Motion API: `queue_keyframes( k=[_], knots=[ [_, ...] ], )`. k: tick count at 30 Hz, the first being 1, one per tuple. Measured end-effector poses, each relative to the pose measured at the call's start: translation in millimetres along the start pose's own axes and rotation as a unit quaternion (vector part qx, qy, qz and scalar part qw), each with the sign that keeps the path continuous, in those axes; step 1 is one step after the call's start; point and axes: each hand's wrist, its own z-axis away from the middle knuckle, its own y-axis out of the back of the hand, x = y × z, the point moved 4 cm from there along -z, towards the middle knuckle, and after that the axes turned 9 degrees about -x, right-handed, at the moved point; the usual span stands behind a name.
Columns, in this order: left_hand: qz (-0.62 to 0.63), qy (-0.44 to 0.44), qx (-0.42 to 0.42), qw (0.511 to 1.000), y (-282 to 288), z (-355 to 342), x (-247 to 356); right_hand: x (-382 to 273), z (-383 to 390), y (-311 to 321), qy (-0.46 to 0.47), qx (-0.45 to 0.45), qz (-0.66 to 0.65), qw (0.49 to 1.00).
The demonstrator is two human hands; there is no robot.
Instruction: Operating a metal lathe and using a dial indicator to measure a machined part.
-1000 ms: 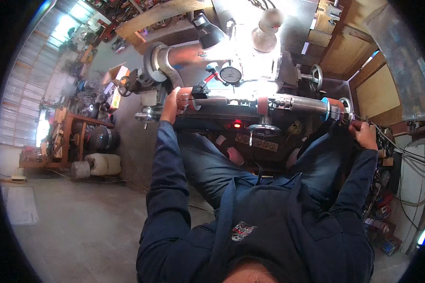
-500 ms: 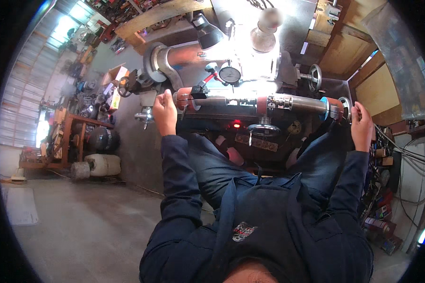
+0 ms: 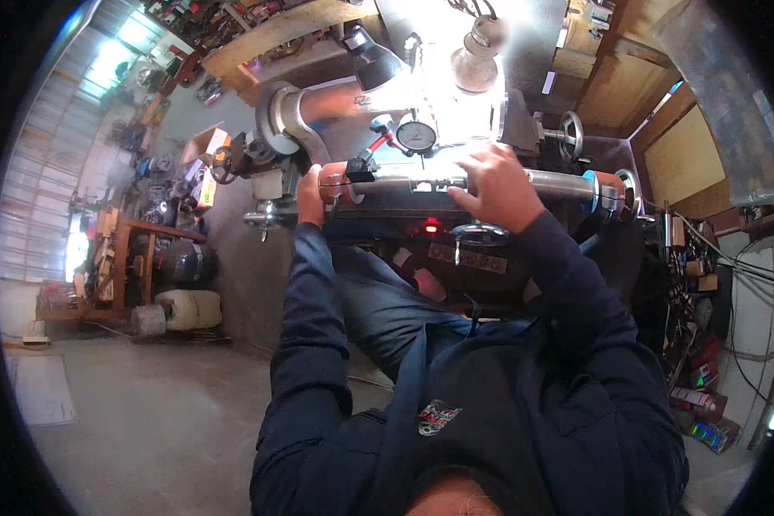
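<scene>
A long metal bar (image 3: 385,185) lies across the machine in front of me, with an orange collar (image 3: 335,182) at its left and an orange-and-blue collar (image 3: 605,194) at its right. My left hand (image 3: 310,199) is closed against the outer end of the left collar; its fingers are partly hidden. Over the middle of the bar, my right hand (image 3: 505,191) has its thumb and fingers apart, covering the middle clamp. A round dial gauge (image 3: 416,135) on a red arm stands just behind the bar, near that hand's fingertips.
A chrome handwheel (image 3: 482,233) sits below the bar, and another handwheel (image 3: 571,136) is at the back right. A black lamp (image 3: 373,58) hangs over the machine. Wooden shelving (image 3: 125,267) stands on the left, and loose cables (image 3: 748,284) run along the right.
My right hand has moved left from the bar's right end to its middle. My left hand has shifted slightly inward, against the left collar.
</scene>
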Motion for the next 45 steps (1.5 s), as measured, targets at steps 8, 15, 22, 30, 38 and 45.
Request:
queue_keyframes(
  k=[8,15,22,30,38,45],
  knots=[
    [0.001,-0.104,0.031,0.994,11,-5,-16,-24,-17,-7,0.021,0.07,0.053,0.996],
    [0.296,-0.168,0.186,0.922,-65,115,66,-91,12,-31,0.079,-0.042,-0.267,0.959],
    [0.347,-0.076,-0.074,0.932,-157,151,74,-82,29,-61,0.039,-0.194,-0.412,0.89],
    [-0.196,-0.304,0.084,0.929,-130,158,75,-80,25,-51,-0.017,-0.179,-0.459,0.87],
    [0.217,0.097,-0.068,0.969,-5,38,17,-87,21,-119,0.053,-0.171,-0.314,0.932],
    [-0.014,0.185,-0.026,0.982,2,20,29,-83,-40,-221,-0.05,-0.285,-0.266,0.92]
  ],
)
